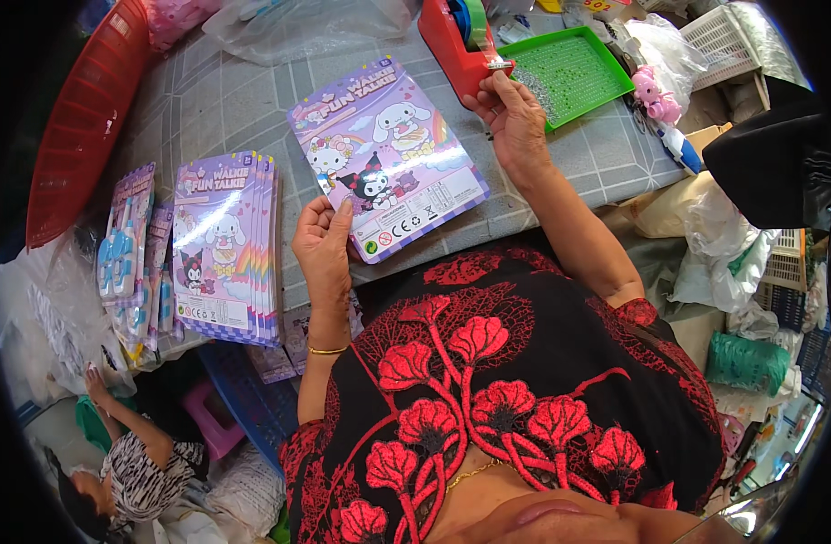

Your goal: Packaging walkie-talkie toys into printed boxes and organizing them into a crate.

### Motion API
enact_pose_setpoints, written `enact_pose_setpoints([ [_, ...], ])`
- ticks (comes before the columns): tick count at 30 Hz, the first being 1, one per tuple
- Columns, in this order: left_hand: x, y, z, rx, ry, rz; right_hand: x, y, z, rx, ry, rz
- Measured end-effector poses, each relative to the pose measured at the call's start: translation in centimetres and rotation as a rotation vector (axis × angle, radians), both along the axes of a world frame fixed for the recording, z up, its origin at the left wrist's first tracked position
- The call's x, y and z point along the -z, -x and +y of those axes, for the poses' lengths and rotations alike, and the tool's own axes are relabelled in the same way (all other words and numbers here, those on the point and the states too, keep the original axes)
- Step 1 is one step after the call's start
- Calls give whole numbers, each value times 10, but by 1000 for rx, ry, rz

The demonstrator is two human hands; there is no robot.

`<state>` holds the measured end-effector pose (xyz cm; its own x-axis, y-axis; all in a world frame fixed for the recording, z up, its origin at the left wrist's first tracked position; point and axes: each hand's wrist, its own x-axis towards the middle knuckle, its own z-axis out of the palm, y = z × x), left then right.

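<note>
A purple printed backing card (379, 218) with cartoon animals lies tilted on the grey checked tablecloth before me. At its lower left edge my left hand (326, 240) is closed, thumb on top and the other fingers tucked at the edge. My right hand (517, 127) reaches up to the front of a red tape dispenser (444, 50). Its thumb and forefinger pinch the end of the clear tape (490, 53) by the cutter. Beside my left hand, a stack of similar purple cards (220, 245) leans over the table's near edge.
Packs with blue toy walkie-talkies (121, 254) stand left of the stack, by a red basket (84, 127). A green tray (606, 68) holding small bits sits right of the dispenser, near a pink toy (656, 95). Another person (139, 462) is at lower left.
</note>
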<state>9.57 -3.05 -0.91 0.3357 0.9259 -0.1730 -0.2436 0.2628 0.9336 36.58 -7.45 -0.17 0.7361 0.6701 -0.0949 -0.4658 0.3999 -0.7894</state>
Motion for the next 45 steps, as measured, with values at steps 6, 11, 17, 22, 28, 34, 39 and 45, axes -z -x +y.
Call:
enact_pose_setpoints([
  [6,0,0,-1,10,-2,-6,14,-24,-21,-51,195,-84],
  [11,0,1,-1,10,-5,14,8,-29,-41,-189,367,-149],
  [17,3,3,1,-6,25,14,-35,-11,-36,-557,378,-309],
  [22,-10,7,8,71,116,43,-71,21,2,-990,427,-615],
  [28,-12,14,18,149,244,-45,-97,75,62,-1467,569,-945],
  [34,-18,18,24,172,293,-127,-88,96,95,-1579,662,-1102],
  [39,-17,16,27,150,299,-136,-85,99,106,-1636,719,-1114],
  [45,-18,14,30,130,279,-110,-82,101,113,-1676,757,-1157],
])
